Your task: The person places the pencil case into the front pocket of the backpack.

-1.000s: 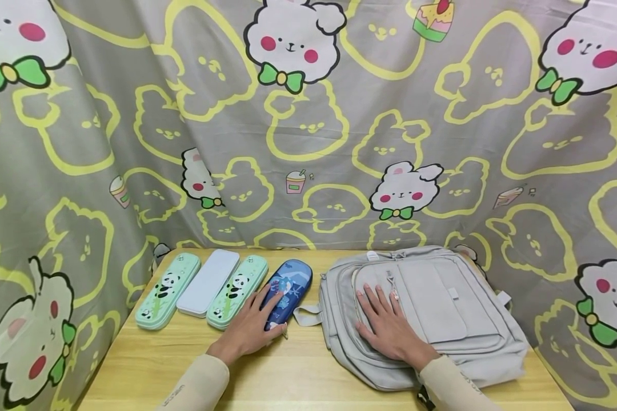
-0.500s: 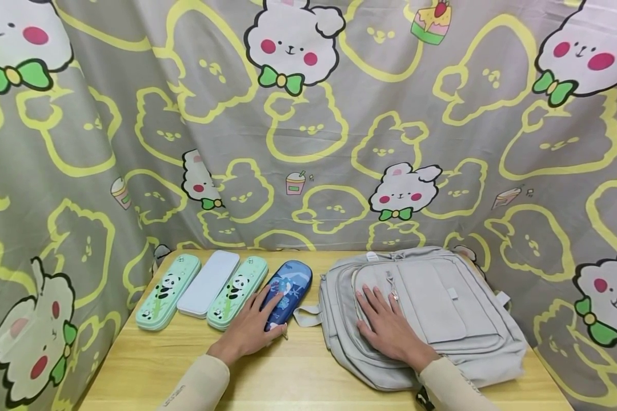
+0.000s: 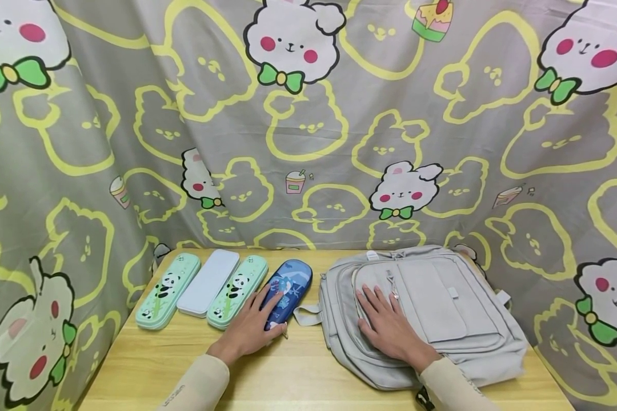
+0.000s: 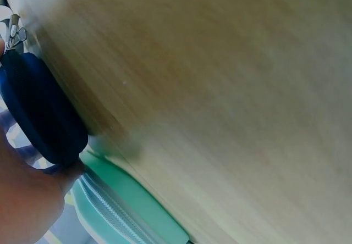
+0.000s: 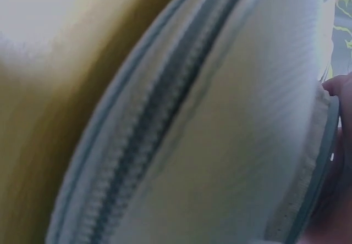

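Observation:
In the head view my left hand [image 3: 248,326] rests on a dark blue pencil case [image 3: 299,278] with a cartoon print, fingers spread over its near half. The thumb lies by the zip pull at the near end. The left wrist view shows the case's dark side [image 4: 44,106] beside a green case [image 4: 132,205]. My right hand [image 3: 393,331] lies flat, fingers spread, on the front of a light grey backpack [image 3: 473,285], which lies on its back. Zips along the backpack's side [image 5: 220,161] fill the right wrist view.
Left of the blue case lie a panda-printed green case [image 3: 244,279], a plain white case [image 3: 209,281] and another green panda case [image 3: 168,291], all on the wooden table [image 3: 288,382]. A strap loop [image 3: 308,315] sticks out toward the blue case. A patterned curtain [image 3: 308,142] encloses the table.

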`<action>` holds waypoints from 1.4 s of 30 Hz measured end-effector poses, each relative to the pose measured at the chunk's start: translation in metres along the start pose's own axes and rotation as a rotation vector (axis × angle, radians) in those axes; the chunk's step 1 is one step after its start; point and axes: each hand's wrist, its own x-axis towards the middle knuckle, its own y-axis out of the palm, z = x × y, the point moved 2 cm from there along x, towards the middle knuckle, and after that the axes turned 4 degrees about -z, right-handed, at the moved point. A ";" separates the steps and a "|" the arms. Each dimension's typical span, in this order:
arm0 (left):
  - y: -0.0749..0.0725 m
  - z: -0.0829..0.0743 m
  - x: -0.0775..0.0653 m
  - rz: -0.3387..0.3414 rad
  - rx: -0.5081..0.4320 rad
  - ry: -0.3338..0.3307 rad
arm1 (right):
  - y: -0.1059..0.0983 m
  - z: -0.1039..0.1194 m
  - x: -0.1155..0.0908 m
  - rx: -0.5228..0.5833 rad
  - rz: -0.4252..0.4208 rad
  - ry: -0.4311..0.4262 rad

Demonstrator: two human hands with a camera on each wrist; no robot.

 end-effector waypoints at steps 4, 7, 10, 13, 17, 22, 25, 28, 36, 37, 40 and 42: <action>0.000 0.000 0.000 -0.001 0.000 0.002 | 0.001 0.000 -0.002 -0.010 -0.008 -0.003; 0.000 0.000 0.000 0.000 0.001 0.000 | 0.000 0.001 -0.002 -0.024 0.030 0.011; 0.000 0.000 0.000 0.002 0.001 -0.003 | -0.001 0.003 -0.001 -0.031 0.068 0.026; 0.000 0.000 0.000 0.001 0.000 -0.001 | -0.003 0.004 -0.001 -0.018 0.075 0.033; 0.000 0.000 0.000 0.001 0.001 0.001 | -0.004 0.004 0.000 0.007 0.069 0.031; 0.000 0.000 0.000 0.000 0.005 0.003 | -0.006 0.004 0.000 0.015 0.043 0.012; 0.000 0.000 0.000 0.001 0.007 0.003 | -0.005 0.004 0.000 0.024 0.032 0.004; 0.000 0.000 0.000 0.002 0.005 0.003 | -0.005 0.003 0.001 0.033 0.051 0.010; 0.000 0.000 0.000 0.004 -0.006 -0.004 | -0.004 0.004 0.002 0.035 0.099 0.033; 0.000 0.000 0.000 0.005 -0.008 -0.005 | -0.004 0.003 0.001 0.036 0.095 0.032; 0.000 -0.001 0.000 0.009 -0.013 -0.010 | -0.003 0.003 0.001 0.031 0.071 0.024; 0.000 -0.001 0.000 0.009 -0.015 -0.013 | -0.003 0.003 0.000 0.028 0.059 0.019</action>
